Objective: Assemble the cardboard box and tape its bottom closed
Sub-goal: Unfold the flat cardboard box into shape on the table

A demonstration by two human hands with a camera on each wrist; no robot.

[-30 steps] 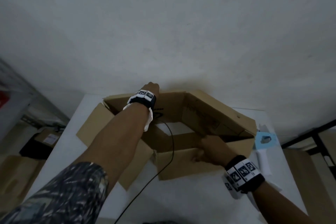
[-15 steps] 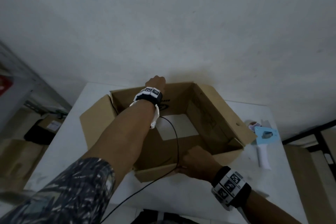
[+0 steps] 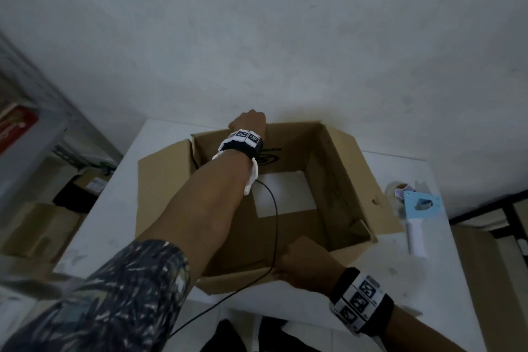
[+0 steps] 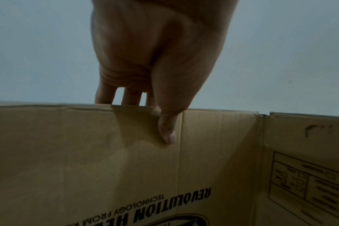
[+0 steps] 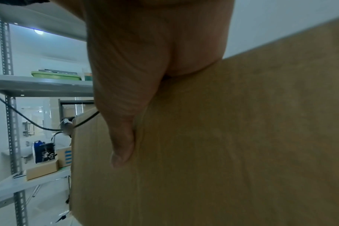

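A brown cardboard box stands squared up on the white table, open at the top, with the table showing through a gap in its bottom. My left hand grips the far wall's upper edge; in the left wrist view the thumb lies on the printed inner face and the fingers hook over behind. My right hand grips the near wall's top edge, its thumb pressed on the outer cardboard. A flap sticks out on the left side.
A blue and white tape dispenser lies on the table right of the box. A black cable runs from my left wrist across the box. Metal shelving and other cardboard boxes stand to the left of the table.
The skewed box has been pulled into a square shape, its near wall drawn toward me by the right hand. The left hand has kept its hold on the far wall.
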